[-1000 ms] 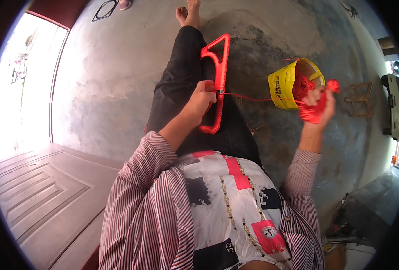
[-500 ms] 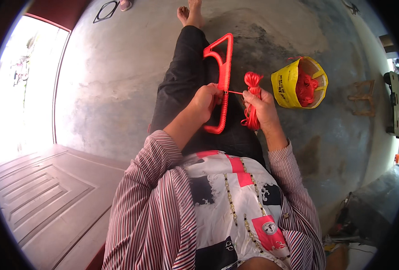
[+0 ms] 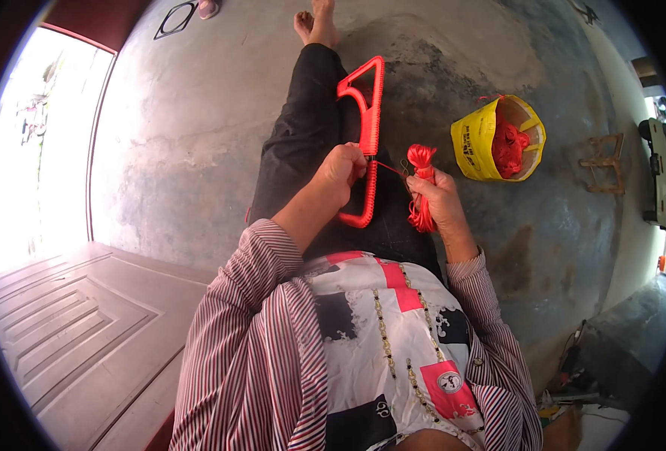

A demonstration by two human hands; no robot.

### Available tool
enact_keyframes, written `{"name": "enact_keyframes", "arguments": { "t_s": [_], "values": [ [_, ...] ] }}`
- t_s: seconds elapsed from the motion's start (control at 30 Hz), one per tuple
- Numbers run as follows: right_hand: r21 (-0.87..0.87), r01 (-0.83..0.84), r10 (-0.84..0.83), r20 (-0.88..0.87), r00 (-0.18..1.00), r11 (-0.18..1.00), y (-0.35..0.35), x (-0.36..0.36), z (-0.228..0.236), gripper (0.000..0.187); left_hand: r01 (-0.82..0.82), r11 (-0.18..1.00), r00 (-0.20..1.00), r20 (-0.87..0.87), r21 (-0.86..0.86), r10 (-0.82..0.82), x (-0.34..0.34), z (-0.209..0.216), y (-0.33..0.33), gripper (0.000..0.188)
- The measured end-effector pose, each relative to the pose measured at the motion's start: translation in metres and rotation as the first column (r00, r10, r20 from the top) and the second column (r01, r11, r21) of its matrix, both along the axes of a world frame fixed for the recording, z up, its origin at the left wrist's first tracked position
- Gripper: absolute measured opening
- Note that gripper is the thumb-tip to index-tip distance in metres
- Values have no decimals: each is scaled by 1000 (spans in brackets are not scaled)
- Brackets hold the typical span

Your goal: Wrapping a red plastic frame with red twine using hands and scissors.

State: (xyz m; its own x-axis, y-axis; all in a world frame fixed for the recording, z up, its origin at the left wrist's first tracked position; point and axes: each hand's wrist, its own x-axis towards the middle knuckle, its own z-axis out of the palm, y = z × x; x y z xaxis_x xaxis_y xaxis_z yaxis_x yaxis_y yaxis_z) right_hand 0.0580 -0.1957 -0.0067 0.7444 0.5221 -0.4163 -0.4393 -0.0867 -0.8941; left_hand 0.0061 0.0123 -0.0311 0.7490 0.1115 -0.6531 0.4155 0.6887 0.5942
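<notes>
My left hand [image 3: 342, 167] is closed on the middle of a frame wrapped in red cord [image 3: 372, 124], which lies over my dark-trousered legs. Coils run along most of the long bar, and a short dark stretch shows beside my fingers. From that spot a thin red strand crosses to my right hand [image 3: 440, 192]. That hand is closed around a bundle of red cord [image 3: 422, 214], whose bunched top sticks up above the fingers and whose loops hang below. My left fingertips are partly hidden behind the frame.
A yellow bag [image 3: 477, 143] holding more red cord [image 3: 508, 146] stands on the concrete floor to the right. Beyond it is a small wooden stool [image 3: 605, 164]. A panelled door [image 3: 85, 323] fills the lower left, below a bright doorway [image 3: 40, 150].
My right hand and the cord bundle have lowered slightly toward me, and the strand now slopes down to the right. The frame has shifted slightly left. My left hand keeps its grip.
</notes>
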Motion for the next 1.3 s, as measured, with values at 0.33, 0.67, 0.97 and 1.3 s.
{"name": "enact_keyframes", "arguments": {
  "t_s": [0.33, 0.67, 0.97, 1.3],
  "values": [
    [-131, -32, 129, 849, 512, 991, 12, 10, 49, 42, -98, 421, 715, 358, 902, -600, -20, 77, -26, 27],
    [627, -185, 291, -70, 954, 757, 0, -8, 46, 44, -472, 857, 730, 452, -208, 512, -11, 151, 53, 21],
    [-300, -264, 373, 401, 837, 917, 27, 30, 1, 24, -137, -198, 768, -22, 971, -640, -53, 72, 55, 29],
    [-358, -511, 624, 476, 620, 781, 39, 29, 1, 33, 271, -497, 679, -529, 825, -509, -30, 69, 30, 12]
  ]
}}
